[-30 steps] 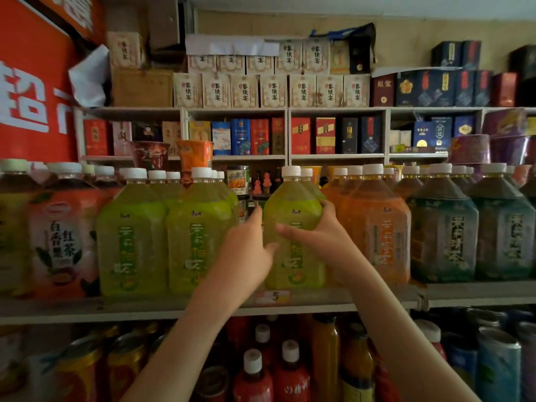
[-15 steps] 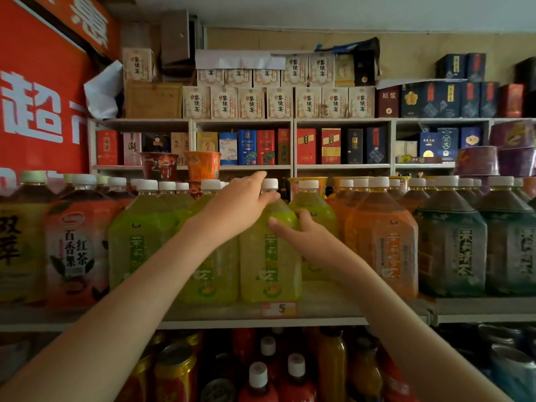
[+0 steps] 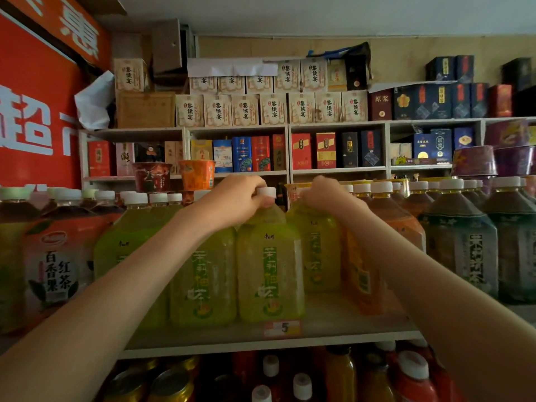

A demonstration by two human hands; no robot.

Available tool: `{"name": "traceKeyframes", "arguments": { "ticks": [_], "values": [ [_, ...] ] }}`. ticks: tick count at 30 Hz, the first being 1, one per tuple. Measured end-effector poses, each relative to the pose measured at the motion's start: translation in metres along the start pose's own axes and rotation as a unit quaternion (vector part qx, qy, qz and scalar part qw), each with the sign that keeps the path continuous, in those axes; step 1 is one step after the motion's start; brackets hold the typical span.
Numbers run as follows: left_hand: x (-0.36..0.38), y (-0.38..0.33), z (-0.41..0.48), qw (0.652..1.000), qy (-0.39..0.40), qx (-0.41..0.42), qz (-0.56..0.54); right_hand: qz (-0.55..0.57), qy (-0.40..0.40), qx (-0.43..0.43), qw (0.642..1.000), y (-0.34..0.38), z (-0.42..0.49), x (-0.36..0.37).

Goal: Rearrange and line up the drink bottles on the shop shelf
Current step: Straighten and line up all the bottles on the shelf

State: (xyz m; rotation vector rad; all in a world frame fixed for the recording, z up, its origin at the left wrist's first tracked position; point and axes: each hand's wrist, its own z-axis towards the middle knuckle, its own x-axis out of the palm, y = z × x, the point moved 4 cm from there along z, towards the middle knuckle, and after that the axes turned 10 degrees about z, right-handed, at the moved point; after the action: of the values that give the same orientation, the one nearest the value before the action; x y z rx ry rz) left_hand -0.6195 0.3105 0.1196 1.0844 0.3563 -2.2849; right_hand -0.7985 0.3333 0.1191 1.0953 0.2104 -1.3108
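Observation:
Large green tea bottles with white caps stand in a row on the grey shop shelf. My left hand grips the neck of the front green bottle, fingers curled just under its cap. My right hand is closed over the top of a second green bottle, which stands behind and to the right of the first; its cap is hidden by my fingers. Another green bottle stands touching the front one on its left.
Orange tea bottles and dark green ones fill the shelf to the right, a red-label bottle the left. Red-capped bottles and cans sit on the shelf below. A price tag marked 5 is on the shelf edge. Boxes line the back wall.
Both hands rose from the bottles' bodies to their tops. The front green bottle was slid left against its neighbour, and my right hand took the top of the bottle behind.

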Motion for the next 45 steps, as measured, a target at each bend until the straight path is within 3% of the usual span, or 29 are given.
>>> {"name": "traceKeyframes", "arguments": {
  "ticks": [2, 8, 15, 23, 25, 27, 29, 34, 39, 45],
  "values": [
    [-0.002, 0.002, 0.000, 1.000, 0.011, 0.009, -0.008, -0.010, 0.023, 0.005, 1.000, -0.006, 0.010, 0.013],
    [-0.014, 0.016, -0.003, 0.996, 0.066, 0.048, 0.034, 0.069, -0.037, -0.010, 0.997, 0.003, 0.024, 0.020],
    [-0.021, 0.020, 0.005, 0.978, 0.058, 0.049, 0.193, 0.152, 0.042, -0.044, 0.987, 0.028, 0.026, 0.033],
    [-0.012, 0.026, 0.012, 0.974, 0.127, 0.044, 0.180, 0.175, 0.141, -0.065, 0.972, 0.037, 0.036, 0.037],
    [-0.010, 0.026, 0.012, 0.970, 0.149, 0.047, 0.185, 0.192, 0.087, -0.049, 0.976, 0.028, 0.045, 0.030],
    [-0.008, 0.025, 0.014, 0.963, 0.174, 0.063, 0.197, 0.134, -0.010, -0.045, 0.990, 0.015, 0.056, 0.023],
    [-0.005, 0.023, 0.015, 0.956, 0.190, 0.074, 0.212, 0.072, -0.052, 0.008, 0.996, 0.001, 0.062, 0.026],
    [-0.005, 0.024, 0.015, 0.955, 0.196, 0.056, 0.215, 0.043, -0.023, 0.081, 0.996, -0.011, 0.066, 0.047],
    [-0.003, 0.027, 0.016, 0.954, 0.207, 0.052, 0.213, 0.025, -0.073, 0.044, 0.996, -0.011, 0.073, 0.047],
    [-0.001, 0.027, 0.017, 0.949, 0.210, 0.052, 0.231, 0.020, -0.039, -0.018, 0.999, 0.008, 0.071, 0.053]
  ]
}}
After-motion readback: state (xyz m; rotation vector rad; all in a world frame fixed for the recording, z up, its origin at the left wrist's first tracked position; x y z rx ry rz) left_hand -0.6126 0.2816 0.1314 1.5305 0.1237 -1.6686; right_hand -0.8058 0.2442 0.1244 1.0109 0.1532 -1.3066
